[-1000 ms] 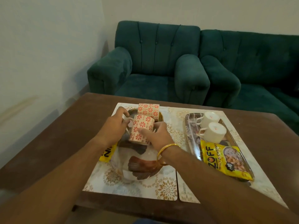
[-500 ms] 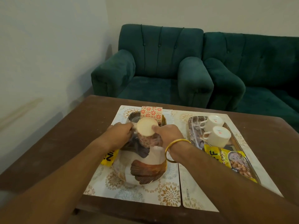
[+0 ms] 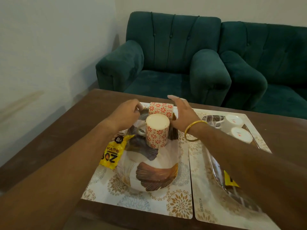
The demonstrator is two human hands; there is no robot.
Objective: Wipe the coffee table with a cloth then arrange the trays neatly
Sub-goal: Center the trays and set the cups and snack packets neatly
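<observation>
step: line up far mug on tray | left hand: fingers curled by it, hold unclear | right hand: fingers straight, open, beside it | tray on mat, worktop | tip: nudge slow, miss near mug

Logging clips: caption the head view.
Left hand and right hand flank the far patterned mug on the leaf-print tray.

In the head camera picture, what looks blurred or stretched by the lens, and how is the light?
Head view: the light is dim and soft, without hard shadows or strong glare; the fingertips of the right hand are smeared by motion, while the near patterned mug is sharp; the wide lens stretches the corners; the green sofa is dark, with little detail.
</observation>
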